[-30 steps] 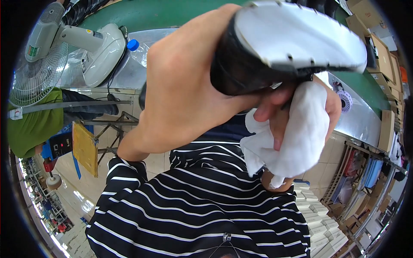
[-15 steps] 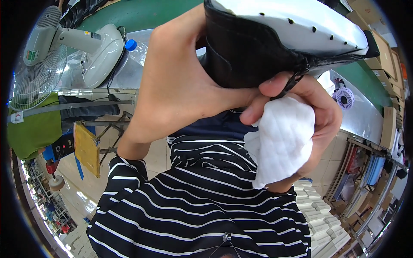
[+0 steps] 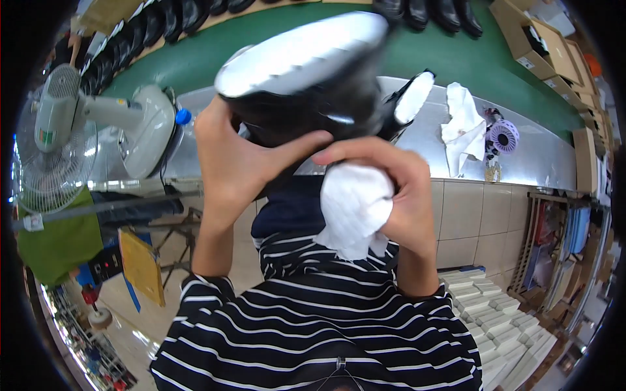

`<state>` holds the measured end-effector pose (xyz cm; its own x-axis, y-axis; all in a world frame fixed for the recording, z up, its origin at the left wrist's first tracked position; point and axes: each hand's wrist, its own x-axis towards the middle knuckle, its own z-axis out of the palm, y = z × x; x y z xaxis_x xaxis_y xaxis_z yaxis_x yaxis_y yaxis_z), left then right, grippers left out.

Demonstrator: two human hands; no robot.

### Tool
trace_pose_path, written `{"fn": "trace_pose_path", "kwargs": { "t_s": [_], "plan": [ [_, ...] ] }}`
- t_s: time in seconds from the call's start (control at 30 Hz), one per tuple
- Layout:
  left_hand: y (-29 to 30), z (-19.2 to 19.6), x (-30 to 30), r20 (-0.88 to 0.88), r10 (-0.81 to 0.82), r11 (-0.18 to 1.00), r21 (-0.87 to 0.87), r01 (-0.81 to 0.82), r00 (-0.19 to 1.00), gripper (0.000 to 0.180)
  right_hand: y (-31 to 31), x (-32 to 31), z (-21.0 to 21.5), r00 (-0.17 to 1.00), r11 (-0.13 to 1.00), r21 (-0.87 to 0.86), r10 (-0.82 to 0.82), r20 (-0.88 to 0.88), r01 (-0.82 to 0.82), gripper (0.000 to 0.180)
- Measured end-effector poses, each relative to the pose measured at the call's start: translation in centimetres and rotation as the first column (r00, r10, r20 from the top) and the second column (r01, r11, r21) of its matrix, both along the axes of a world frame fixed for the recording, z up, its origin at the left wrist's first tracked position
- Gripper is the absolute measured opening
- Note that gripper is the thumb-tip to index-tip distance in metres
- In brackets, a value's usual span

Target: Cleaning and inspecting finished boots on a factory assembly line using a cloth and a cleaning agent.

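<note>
My left hand (image 3: 228, 159) grips the black leather shoe (image 3: 310, 107); my right hand (image 3: 409, 189) clasps the white cloth (image 3: 355, 203); wiping appears unfinished.

held shoe (image 3: 313, 111): blurred; detail along its sole (image 3: 300, 55) smeared. left grip (image 3: 228, 163): fingertips concealed behind the held shoe. right grip (image 3: 407, 176): lower fingers concealed by cloth (image 3: 355, 202); contact between its fingertip and the held shoe cannot be determined. second shoe (image 3: 415, 98): partly covered by the held shoe. row of shoes (image 3: 417, 13): cut off by upper edge. shirt (image 3: 313, 326): cut off by lower edge. person in green (image 3: 59, 234): partly covered by fan (image 3: 62, 104). small fan (image 3: 503, 136): blade detail too small to read.
</note>
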<state>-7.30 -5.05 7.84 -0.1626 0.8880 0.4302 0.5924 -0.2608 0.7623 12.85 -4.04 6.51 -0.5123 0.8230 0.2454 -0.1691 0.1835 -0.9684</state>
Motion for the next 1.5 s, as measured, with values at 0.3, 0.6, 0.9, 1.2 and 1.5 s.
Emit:
{"fn": "trace_pose_path", "kwargs": {
  "t_s": [0.3,0.6,0.9,1.2,1.5],
  "plan": [
    [8.3,-11.5,2.0,-0.015,0.102,0.994,0.036,-0.102,0.995,0.063,-4.9,9.8,-8.5,0.839,0.814,-0.202,-0.528,0.131,0.544,0.011],
    [7.7,-13.9,4.4,-0.142,-0.111,0.949,0.278,0.148,0.984,0.048,-4.6,16.3,-14.0,0.581,0.553,-0.183,-0.794,0.178,0.813,0.016],
    [4.0,-9.9,10.6,-0.296,-0.055,0.996,0.057,0.075,0.954,0.064,3.0,16.7,-16.5,0.828,0.866,-0.361,-0.462,-0.318,0.344,0.038],
    [7.1,-9.7,8.5,-0.123,0.129,0.991,0.046,-0.124,0.984,0.055,16.7,10.7,-14.9,0.733,0.945,-0.265,-0.317,-0.603,0.191,0.026],
    [22.0,-3.4,2.5,0.119,0.281,0.949,0.112,-0.294,0.952,0.059,30.6,6.3,-21.3,0.751,0.811,-0.47,-0.542,-0.377,0.349,0.024]
  ]
}}
